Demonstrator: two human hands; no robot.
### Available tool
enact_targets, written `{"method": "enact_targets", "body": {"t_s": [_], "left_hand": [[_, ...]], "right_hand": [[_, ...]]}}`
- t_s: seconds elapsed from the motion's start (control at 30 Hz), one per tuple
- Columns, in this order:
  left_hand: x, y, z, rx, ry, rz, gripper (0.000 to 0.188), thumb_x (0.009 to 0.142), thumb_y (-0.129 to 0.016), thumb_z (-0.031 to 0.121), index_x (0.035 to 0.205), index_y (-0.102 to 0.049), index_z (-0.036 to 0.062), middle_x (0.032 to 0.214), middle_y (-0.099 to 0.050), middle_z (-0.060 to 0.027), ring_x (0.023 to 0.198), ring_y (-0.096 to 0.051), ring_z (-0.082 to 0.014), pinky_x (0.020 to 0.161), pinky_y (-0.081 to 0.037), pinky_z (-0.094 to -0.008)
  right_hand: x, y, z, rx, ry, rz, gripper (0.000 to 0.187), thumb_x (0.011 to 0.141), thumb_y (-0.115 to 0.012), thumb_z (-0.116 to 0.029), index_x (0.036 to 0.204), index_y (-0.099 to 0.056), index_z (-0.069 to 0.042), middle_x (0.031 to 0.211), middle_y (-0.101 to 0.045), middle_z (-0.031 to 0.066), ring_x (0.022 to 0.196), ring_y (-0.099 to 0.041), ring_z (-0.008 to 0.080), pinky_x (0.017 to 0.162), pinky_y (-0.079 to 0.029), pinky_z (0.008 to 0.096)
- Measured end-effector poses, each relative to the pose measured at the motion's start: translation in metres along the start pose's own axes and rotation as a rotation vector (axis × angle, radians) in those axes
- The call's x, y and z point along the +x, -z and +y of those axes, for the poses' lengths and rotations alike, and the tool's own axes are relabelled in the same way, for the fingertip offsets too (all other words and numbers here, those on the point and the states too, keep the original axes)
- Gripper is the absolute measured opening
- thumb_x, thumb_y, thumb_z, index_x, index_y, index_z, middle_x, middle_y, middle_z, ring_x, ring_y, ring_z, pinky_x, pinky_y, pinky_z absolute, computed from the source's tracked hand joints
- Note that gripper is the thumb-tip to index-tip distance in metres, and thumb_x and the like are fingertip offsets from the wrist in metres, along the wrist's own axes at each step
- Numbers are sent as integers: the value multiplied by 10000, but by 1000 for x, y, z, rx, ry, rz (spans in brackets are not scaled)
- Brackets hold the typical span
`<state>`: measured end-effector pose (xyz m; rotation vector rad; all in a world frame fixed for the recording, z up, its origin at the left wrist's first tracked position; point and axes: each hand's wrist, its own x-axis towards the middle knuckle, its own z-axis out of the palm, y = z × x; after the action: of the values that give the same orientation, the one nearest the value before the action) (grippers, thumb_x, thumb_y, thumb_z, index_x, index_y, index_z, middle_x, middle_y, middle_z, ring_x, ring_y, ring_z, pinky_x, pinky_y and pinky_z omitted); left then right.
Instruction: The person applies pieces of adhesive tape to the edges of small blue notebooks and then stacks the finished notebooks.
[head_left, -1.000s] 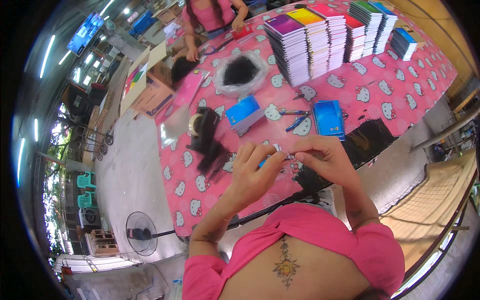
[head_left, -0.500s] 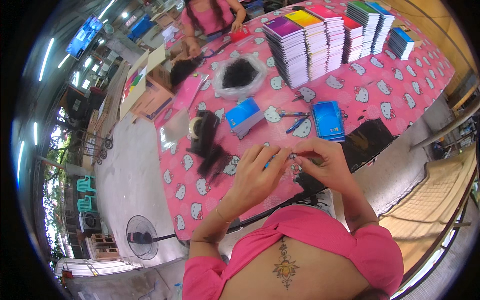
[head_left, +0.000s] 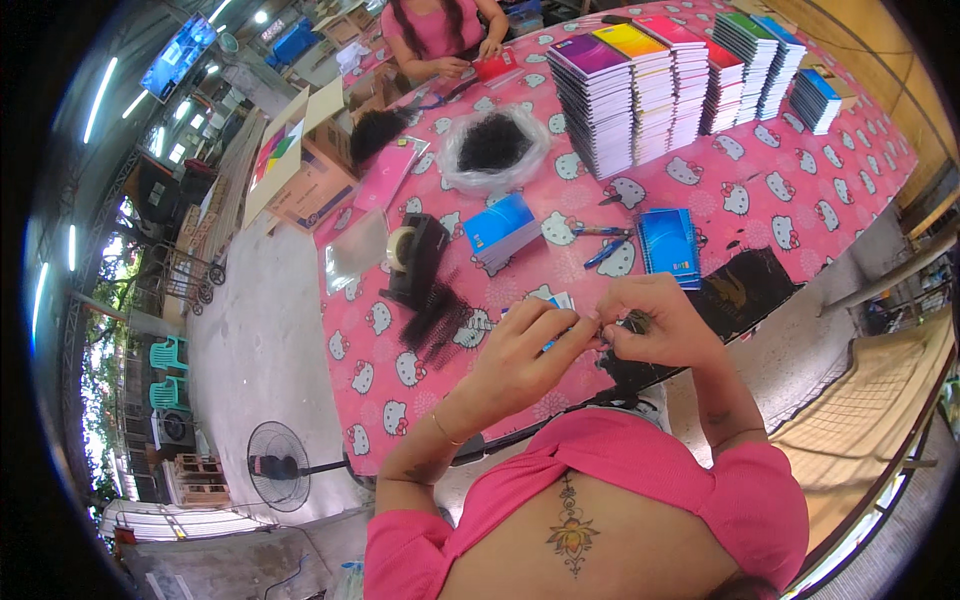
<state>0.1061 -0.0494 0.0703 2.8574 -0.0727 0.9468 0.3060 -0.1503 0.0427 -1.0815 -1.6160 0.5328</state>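
In front of me, over the table's near edge, my two hands meet at the fingertips. My left hand [head_left: 530,352] is closed round a small blue notebook [head_left: 549,344], mostly hidden by the fingers; a white corner pokes out above them. My right hand [head_left: 662,318] is pinched against the notebook's right side. Something small and dark shows within its curled fingers, too covered to name. Just beyond lie a stack of blue spiral notebooks [head_left: 669,243] and pens or slim tools [head_left: 606,252]. A pile of blue-covered booklets [head_left: 500,230] sits farther left.
Tall stacks of coloured spiral notebooks [head_left: 592,110] line the far right. A plastic bag of black coils [head_left: 494,143], a tape dispenser [head_left: 413,262], loose black coils [head_left: 432,322] and an open carton [head_left: 310,175] stand leftward. Across the table, another person's hands [head_left: 455,66] hold a red notebook [head_left: 496,66].
The view has shifted slightly, so the table's things sit a little farther right. My hands stay together, with more of the notebook's white corner showing. The other person's hand has moved toward the red notebook.
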Motion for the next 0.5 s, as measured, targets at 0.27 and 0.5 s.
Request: {"method": "enact_targets", "body": {"t_s": [0.27,0.5], "left_hand": [[-3,-10,11,7,116,40,357,735,-738,-10,1081,-654,10,933,-606,-102,789,-587,-271,691,-485,-371],[12,3,13,-496,795,263,242,859,-698,30,1090,-637,-11,1021,-648,-128,966,-656,-272,806,-549,-355]], "right_hand": [[-8,-30,-9,-234,-193,228,73,749,-633,-12,797,-578,-14,798,-647,127,727,-657,248,664,-502,319],[-12,-68,-11,244,-224,480,506,870,-713,-132,1334,-532,-40,1074,-624,82,1051,-623,205,830,-498,293]]}}
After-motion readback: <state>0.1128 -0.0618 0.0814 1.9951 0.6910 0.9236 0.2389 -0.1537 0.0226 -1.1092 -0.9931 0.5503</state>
